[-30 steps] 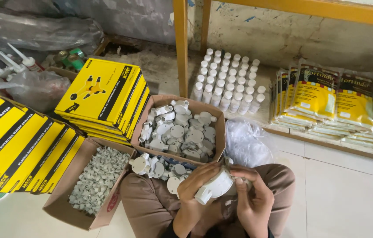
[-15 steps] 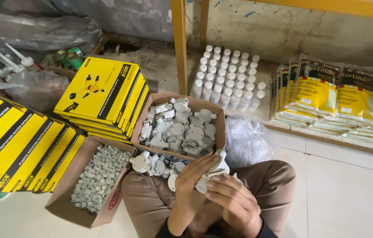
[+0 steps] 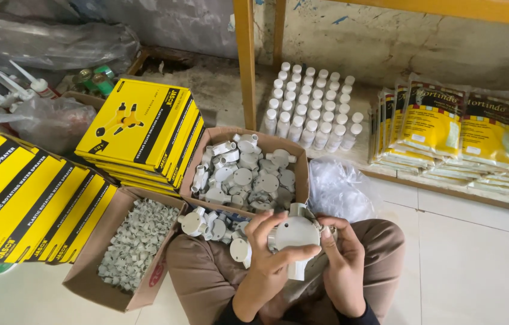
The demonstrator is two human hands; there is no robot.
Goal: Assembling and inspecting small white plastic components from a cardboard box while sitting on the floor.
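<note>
the floor (image 3: 483, 265) is covered with smooth pale tiles, and behind it stands a rough, stained concrete wall with an orange painted post (image 3: 245, 60) in front.

the person sits on the floor with the knees in brown trousers. both hands hold one grey plastic junction box (image 3: 293, 236), a round smooth piece with short tube outlets, just above the lap. the left hand (image 3: 269, 253) wraps it from the left, its fingers (image 3: 293, 255) curled and pressed across the round front. the right hand (image 3: 343, 259) holds it from the right side, the fingers pressed together along the edge and the thumb on the rim.

just beyond the hands is an open cardboard box (image 3: 243, 171) full of the same grey round fittings, and some loose fittings (image 3: 206, 224) lie between this box and the lap. on the left, a second cardboard box (image 3: 123, 247) holds many small grey plastic clips with a bumpy look. flat yellow and black cartons (image 3: 140, 129) are stacked beside it, and more of them lie in a row at the far left. a crumpled clear plastic bag (image 3: 339, 189) lies near the right knee. farther back stand rows of small white bottles (image 3: 314, 108) with round caps, and glossy yellow packets (image 3: 453, 129) lean in a row on the right.
</note>
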